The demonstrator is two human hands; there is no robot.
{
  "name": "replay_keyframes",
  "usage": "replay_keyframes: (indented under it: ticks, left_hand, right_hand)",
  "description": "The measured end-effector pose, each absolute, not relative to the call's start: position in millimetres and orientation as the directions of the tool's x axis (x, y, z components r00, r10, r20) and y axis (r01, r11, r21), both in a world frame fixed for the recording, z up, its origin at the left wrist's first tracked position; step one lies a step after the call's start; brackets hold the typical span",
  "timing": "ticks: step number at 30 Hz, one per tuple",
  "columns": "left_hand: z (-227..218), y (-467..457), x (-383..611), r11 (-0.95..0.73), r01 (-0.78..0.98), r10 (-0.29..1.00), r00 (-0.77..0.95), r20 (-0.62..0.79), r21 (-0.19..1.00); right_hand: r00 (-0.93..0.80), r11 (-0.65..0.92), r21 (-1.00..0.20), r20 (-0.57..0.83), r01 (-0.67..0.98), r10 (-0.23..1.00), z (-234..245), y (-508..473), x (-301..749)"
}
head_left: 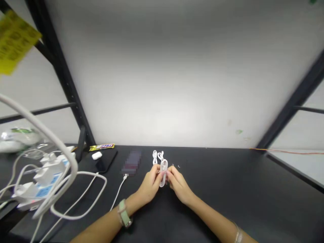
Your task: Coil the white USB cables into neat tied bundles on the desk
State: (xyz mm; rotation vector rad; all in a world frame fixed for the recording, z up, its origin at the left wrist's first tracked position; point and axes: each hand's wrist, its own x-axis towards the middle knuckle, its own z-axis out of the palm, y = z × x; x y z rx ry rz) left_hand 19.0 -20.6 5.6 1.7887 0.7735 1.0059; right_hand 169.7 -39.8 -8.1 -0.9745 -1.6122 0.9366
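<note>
- White cable [164,164]: slim, wound into a long narrow oval, held roughly upright, middle partly covered.
- Pinched between fingertips of left hand [149,187] and right hand [180,187], both grasping the coil.
- Just beyond fingertips: bundled white cord [155,157].
- Left of fingers: phone [131,163] with charging lead [117,192] plugged in; farther left, earbud case [96,155].
- Well left of fingers: power strip [44,192], partly blocked by thick looping cord [52,133].
</note>
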Motion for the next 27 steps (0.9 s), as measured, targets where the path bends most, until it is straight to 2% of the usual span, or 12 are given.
replay_keyframes:
  ticks: [3, 8, 12, 15, 19, 23, 27]
  left_hand:
    - [3.2, -19.0, 19.5, -0.306, 0.023, 0.837, 0.482, 0.258, 0.952]
    - [1.9, -18.8, 21.8, -0.162, -0.093, 0.844, 0.504, 0.187, 0.982]
    - [1.0, -19.6, 23.1, -0.079, -0.133, 0.851, 0.507, 0.136, 0.988]
    - [1.1, -19.5, 23.3, -0.026, -0.159, 0.843, 0.527, 0.107, 0.987]
    - [3.2, -17.2, 21.8, 0.039, -0.188, 0.813, 0.577, 0.078, 0.981]
    - [5.6, -13.3, 17.3, 0.200, -0.213, 0.716, 0.699, 0.005, 0.956]
    - [7.7, -13.9, 14.8, 0.302, -0.276, 0.640, 0.768, 0.020, 0.912]
  right_hand:
    - [-0.248, 0.496, -0.796, 0.433, 0.347, 0.867, 1.6, -44.5, 173.3]
    - [-0.358, 0.604, -0.421, 0.529, 0.676, 0.769, 10.7, -44.0, 183.1]
    - [-0.500, 0.667, -0.064, 0.609, 0.743, 0.616, 5.4, -34.9, 188.8]
    - [-0.577, 0.686, 0.109, 0.643, 0.719, 0.503, 3.4, -30.8, 191.6]
    - [-0.636, 0.715, 0.206, 0.657, 0.667, 0.404, 7.2, -31.8, 194.0]
    - [-0.646, 0.763, 0.188, 0.674, 0.619, 0.358, 10.9, -34.6, 195.0]
    - [-0.626, 0.764, 0.172, 0.695, 0.622, 0.353, 11.7, -35.8, 194.1]
